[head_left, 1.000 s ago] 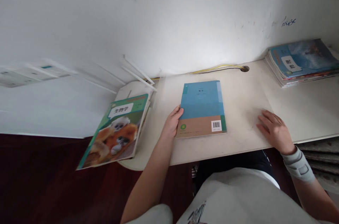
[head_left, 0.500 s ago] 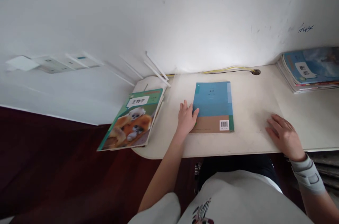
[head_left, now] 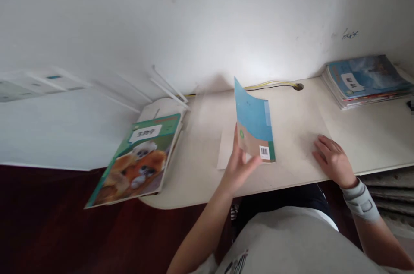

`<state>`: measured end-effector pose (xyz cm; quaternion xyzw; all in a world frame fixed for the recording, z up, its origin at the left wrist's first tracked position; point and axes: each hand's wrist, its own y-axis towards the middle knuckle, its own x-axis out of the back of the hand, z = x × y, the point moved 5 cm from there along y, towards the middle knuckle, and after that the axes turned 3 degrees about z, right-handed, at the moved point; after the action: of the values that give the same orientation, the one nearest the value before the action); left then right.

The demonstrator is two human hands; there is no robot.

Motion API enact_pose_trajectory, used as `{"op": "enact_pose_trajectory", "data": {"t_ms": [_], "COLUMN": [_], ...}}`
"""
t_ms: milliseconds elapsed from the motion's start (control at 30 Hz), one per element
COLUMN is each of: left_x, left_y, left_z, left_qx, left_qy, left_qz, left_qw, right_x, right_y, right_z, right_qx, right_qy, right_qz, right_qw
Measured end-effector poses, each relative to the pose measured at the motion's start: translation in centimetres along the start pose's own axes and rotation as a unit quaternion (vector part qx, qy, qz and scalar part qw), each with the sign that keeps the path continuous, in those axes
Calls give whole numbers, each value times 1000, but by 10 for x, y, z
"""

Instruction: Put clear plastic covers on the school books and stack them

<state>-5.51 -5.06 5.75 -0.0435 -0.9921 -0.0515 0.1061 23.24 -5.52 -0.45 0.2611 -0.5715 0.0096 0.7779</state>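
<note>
Centre: blue book, cover raised by left hand, fingers half-parted, pinch unclear, best turned uncreased; right hand slack, empty.

wall: white, scuffed, brightest low behind desk | desk: off-white, rounded corner | floor: dark red
</note>
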Motion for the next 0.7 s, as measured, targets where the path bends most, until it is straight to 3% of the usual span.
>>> {"op": "enact_pose_trajectory", "data": {"t_ms": [67,167,233,300,400,700], "left_x": [-30,-75,-100,-116,-129,-146], "left_y": [4,13,18,18,17,15], "left_z": [-13,-21,-18,-12,-2,7], "left_qx": [-100,-219,-254,-280,-296,-319], "left_qy": [153,399,484,519,533,531], "left_qz": [6,21,58,96,135,171], "left_qw": [983,890,835,802,781,766], "right_x": [0,-1,-4,-7,-8,-4], "right_y": [2,4,5,4,3,6], "right_z": [2,3,4,5,6,5], "right_qx": [-12,-45,-61,-66,-67,-81], "right_qy": [-11,-35,-52,-63,-61,-29], "right_qz": [4,0,0,3,4,9], "right_qw": [1000,998,997,996,996,996]}}
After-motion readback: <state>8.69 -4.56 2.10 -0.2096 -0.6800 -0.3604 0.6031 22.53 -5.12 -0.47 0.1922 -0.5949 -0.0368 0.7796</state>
